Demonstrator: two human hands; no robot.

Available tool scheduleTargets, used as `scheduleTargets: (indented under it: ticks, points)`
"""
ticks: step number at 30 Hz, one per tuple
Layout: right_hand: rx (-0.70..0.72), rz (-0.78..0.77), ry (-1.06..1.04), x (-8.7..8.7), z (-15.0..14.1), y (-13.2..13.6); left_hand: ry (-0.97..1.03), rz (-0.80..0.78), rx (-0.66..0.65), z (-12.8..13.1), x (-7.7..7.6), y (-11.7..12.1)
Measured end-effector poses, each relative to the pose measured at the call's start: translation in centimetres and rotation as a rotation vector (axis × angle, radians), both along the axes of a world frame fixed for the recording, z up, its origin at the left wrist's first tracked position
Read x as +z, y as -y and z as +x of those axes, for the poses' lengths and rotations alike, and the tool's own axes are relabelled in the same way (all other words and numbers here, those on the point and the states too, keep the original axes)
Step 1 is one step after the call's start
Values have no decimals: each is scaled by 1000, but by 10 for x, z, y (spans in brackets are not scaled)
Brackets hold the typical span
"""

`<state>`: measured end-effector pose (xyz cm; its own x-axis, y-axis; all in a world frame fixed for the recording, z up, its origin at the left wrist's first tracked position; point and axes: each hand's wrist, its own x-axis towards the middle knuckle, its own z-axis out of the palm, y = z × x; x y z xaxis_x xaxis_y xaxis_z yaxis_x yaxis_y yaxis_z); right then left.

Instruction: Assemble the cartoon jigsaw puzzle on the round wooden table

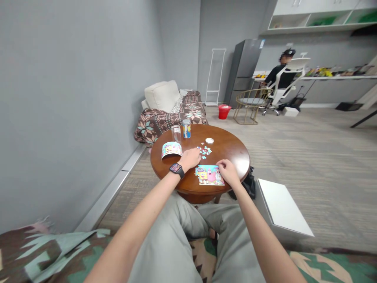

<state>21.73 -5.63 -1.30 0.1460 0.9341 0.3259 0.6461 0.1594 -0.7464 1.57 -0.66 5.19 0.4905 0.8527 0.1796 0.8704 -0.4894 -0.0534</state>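
A colourful cartoon jigsaw puzzle (209,175) lies on the round brown wooden table (232,151), near its front edge. My right hand (228,171) rests at the puzzle's right edge, fingers curled and pressing on it. My left hand (190,158), with a black watch on the wrist, reaches into several loose puzzle pieces (204,150); its fingers are bent down onto them, and I cannot see whether a piece is held.
On the table stand a clear glass (176,133), a blue and yellow can (186,128), a white lid (209,140) and a curved cartoon picture card (171,149). A white box (279,206) sits to the right. A patterned sofa (167,116) and a seated person (281,74) are behind.
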Motion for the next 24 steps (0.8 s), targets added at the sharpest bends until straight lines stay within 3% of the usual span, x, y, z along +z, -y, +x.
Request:
scheduleTargets:
  ticks: [5, 11, 17, 24]
  points:
    - [-10, -2, 17, 2, -2, 2, 157, 60, 29, 21, -22, -32]
    - [2, -23, 31, 3, -4, 3, 249, -5, -127, 19, -44, -37]
    - [26, -47, 79, 1, -3, 3, 317, -54, -94, 8, -49, -43]
    - [-33, -238, 105, 7, 2, -22, 399, -44, -2, 1, -48, -41]
